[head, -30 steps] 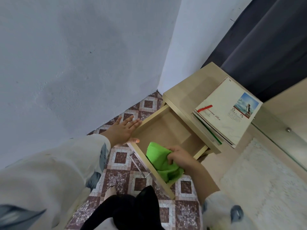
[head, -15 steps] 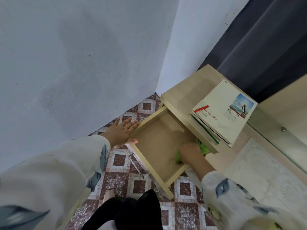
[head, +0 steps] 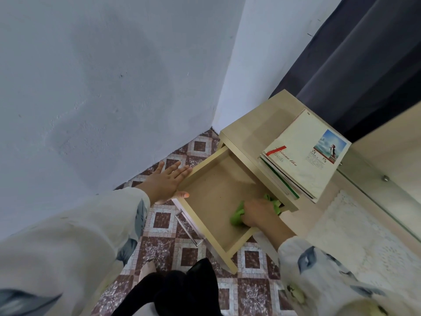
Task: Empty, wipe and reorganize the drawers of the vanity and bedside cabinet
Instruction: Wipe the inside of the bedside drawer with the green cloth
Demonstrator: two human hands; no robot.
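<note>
Drawer [head: 218, 195] pulled out of the bedside cabinet [head: 255, 131] at centre frame, bare inside but for a green cloth [head: 237, 216]. Right hand [head: 258, 212] down in the drawer's lower right part, fingers curled and pressed onto the cloth, bunching it against the drawer floor near the cabinet front. Left hand [head: 167, 182] flat at centre left, fingers spread along the drawer's outer side wall, thumb hooked over the front corner, gripping nothing. Metal handle [head: 188, 229] on the drawer front, just below the left hand. Stack of books [head: 303, 156] on the cabinet top at right of frame. Patterned tiled floor [head: 189, 254] beneath, dark curtain [head: 364, 53] at upper right.
</note>
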